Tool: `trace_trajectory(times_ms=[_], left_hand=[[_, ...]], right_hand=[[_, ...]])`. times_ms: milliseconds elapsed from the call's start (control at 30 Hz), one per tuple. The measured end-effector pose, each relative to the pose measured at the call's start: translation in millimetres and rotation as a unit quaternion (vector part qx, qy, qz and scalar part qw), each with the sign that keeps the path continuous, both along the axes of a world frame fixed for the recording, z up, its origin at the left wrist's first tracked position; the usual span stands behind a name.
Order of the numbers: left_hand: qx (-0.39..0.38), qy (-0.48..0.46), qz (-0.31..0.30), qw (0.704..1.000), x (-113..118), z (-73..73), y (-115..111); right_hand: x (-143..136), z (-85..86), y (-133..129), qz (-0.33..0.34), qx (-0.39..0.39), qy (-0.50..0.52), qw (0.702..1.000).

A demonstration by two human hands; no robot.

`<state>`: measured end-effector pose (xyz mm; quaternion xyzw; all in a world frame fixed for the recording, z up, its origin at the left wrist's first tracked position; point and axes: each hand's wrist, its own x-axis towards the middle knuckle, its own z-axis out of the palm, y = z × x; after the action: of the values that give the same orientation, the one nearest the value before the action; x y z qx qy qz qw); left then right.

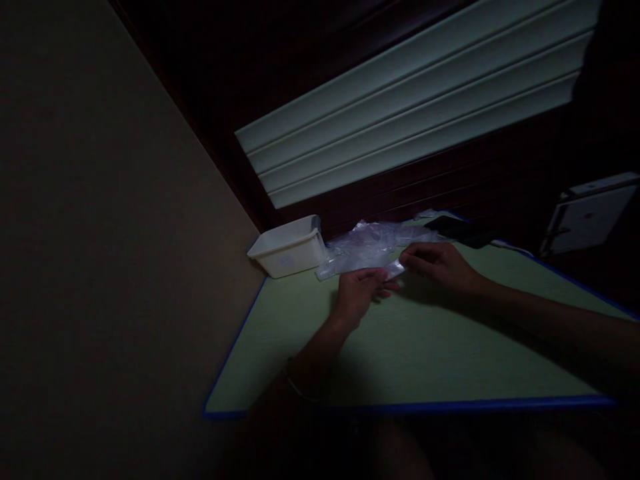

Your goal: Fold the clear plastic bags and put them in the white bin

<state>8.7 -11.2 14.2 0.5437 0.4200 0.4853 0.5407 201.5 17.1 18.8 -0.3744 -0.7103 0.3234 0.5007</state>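
Between my two hands, over the middle of the table, is a small piece of clear plastic (395, 269). My left hand (361, 291) pinches its left end between thumb and fingers, with the other fingers partly spread below. My right hand (436, 263) pinches its upper right end between thumb and forefinger. Just behind my hands lies a loose heap of crumpled clear plastic bags (367, 241). The light is dim, so what the small piece holds, if anything, cannot be made out.
A white plastic bin (293, 260) stands at the table's back left corner. A dark flat item (457, 230) lies at the back right, near a pale cable. The pale green table (400, 360) has a blue edge. A wall rises on the left.
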Motion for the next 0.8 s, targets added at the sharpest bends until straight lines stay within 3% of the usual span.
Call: trace_trajectory(times_ms=[167, 433, 600, 800], left_hand=[[0.002, -0.013, 0.007, 1.0, -0.4, -0.5, 1.3], [0.014, 0.022, 0.008, 1.0, -2.6, -5.6, 4.4], [0.016, 0.033, 0.011, 0.999, -3.1, -4.4, 3.9], [0.013, 0.026, 0.016, 0.999, -0.3, -0.1, 0.9]], right_hand=[[0.1, 2.0, 2.6, 0.011, -0.035, 0.061, 0.997], [-3.2, 5.5, -2.7, 0.001, -0.049, 0.006, 0.999], [0.6, 5.6, 2.5, -0.017, -0.043, 0.033, 0.998], [-4.5, 3.8, -1.3, 0.01, -0.062, 0.032, 0.998]])
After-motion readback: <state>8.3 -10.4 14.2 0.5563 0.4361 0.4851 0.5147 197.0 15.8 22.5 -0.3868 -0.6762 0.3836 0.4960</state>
